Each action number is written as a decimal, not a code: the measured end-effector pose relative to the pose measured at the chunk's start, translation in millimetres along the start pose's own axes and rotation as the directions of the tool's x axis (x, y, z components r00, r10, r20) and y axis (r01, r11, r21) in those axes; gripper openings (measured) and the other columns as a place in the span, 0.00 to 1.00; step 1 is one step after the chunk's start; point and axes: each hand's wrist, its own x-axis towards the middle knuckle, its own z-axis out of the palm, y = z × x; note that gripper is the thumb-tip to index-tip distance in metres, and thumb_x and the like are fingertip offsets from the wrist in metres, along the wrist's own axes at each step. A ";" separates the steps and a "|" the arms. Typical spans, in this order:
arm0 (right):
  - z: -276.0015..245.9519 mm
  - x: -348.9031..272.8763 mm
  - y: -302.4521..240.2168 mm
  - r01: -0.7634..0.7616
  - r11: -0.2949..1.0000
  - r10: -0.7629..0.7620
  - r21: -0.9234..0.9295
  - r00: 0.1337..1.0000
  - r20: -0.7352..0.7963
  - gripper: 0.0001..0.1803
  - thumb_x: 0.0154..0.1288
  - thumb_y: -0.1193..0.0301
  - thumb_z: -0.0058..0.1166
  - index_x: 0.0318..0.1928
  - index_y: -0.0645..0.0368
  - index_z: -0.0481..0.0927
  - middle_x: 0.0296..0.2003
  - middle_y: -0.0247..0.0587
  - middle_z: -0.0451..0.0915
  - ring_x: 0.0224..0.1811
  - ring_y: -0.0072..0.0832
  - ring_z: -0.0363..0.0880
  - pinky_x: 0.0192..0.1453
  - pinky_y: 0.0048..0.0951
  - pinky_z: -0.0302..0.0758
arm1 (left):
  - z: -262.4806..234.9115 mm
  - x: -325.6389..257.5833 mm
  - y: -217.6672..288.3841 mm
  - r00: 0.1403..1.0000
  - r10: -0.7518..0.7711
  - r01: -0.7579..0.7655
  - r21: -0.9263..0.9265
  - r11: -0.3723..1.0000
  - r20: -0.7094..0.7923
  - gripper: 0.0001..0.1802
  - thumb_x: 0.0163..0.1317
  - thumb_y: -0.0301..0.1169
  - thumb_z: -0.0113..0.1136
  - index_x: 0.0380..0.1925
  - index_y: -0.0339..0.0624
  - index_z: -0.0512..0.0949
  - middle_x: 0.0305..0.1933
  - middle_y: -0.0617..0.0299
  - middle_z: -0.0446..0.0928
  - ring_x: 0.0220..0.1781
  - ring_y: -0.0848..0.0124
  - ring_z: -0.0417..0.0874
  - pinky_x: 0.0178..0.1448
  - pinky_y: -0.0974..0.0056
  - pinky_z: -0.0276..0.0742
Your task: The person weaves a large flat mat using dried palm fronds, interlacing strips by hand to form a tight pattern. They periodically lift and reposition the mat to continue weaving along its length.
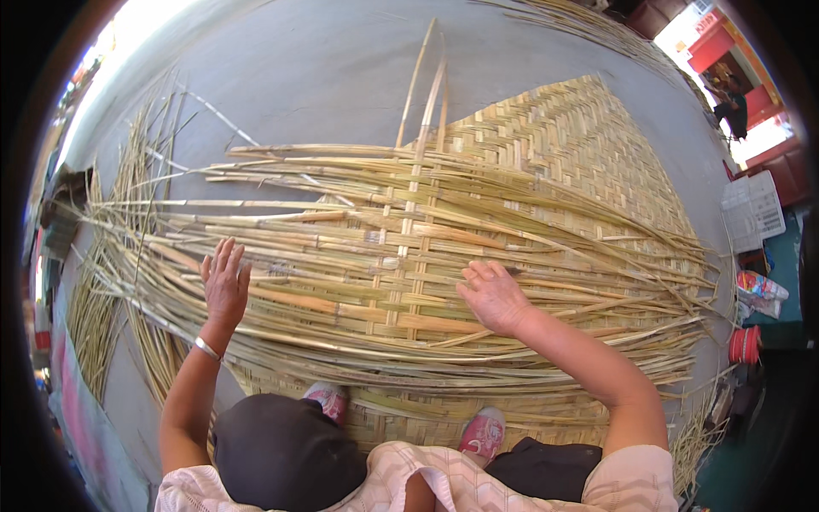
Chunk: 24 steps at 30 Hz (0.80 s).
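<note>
Long strips (pixel 299 299) lie across the woven mat (pixel 589 141), which lies on the floor (pixel 316 81). At the right there is a crate (pixel 752 207).

The site was a weaving workspace. Indicators were a partly woven mat (pixel 559 128) spread on a smooth grey floor (pixel 333 77), loose cane-like strips (pixel 94 324) at the left, and a white plastic crate (pixel 752 209) at the right.

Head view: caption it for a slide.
Left hand and right hand over long straw-coloured strips, woven mat beyond, on grey floor.
</note>
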 end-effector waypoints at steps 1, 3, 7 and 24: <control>4.0 -1.8 -6.8 0.031 0.999 -0.031 0.014 0.999 0.012 0.20 0.62 0.70 0.50 0.56 0.56 0.77 0.62 0.49 0.73 0.71 0.43 0.63 0.73 0.47 0.57 | 1.2 -33.5 -19.0 0.999 -0.030 0.030 -0.003 1.000 -0.037 0.23 0.70 0.39 0.53 0.63 0.46 0.71 0.73 0.57 0.64 0.77 0.61 0.58 0.77 0.48 0.47; 7.8 2.3 -21.5 0.106 0.994 -0.107 0.007 0.994 0.019 0.20 0.63 0.68 0.49 0.56 0.55 0.77 0.62 0.51 0.73 0.71 0.45 0.64 0.73 0.48 0.56 | -6.5 -118.8 -61.6 0.968 -0.251 0.249 0.107 0.963 0.007 0.24 0.70 0.40 0.54 0.63 0.47 0.71 0.73 0.57 0.63 0.77 0.61 0.58 0.77 0.48 0.48; -10.9 19.2 -43.3 0.226 0.974 -0.227 -0.032 0.973 -0.034 0.19 0.62 0.68 0.52 0.53 0.56 0.78 0.60 0.51 0.74 0.69 0.46 0.66 0.71 0.49 0.59 | -8.1 -282.3 -103.1 0.728 -0.671 0.643 0.202 0.739 0.138 0.29 0.68 0.45 0.55 0.66 0.46 0.67 0.74 0.57 0.62 0.76 0.60 0.58 0.77 0.49 0.49; -51.3 92.7 -101.6 0.527 0.850 -0.527 0.006 0.849 -0.036 0.17 0.58 0.72 0.55 0.49 0.59 0.79 0.44 0.49 0.82 0.51 0.46 0.79 0.56 0.42 0.75 | -4.6 -440.0 -140.3 0.266 -0.932 0.962 -0.124 0.242 0.245 0.22 0.66 0.43 0.57 0.53 0.40 0.78 0.48 0.43 0.82 0.53 0.48 0.82 0.57 0.53 0.75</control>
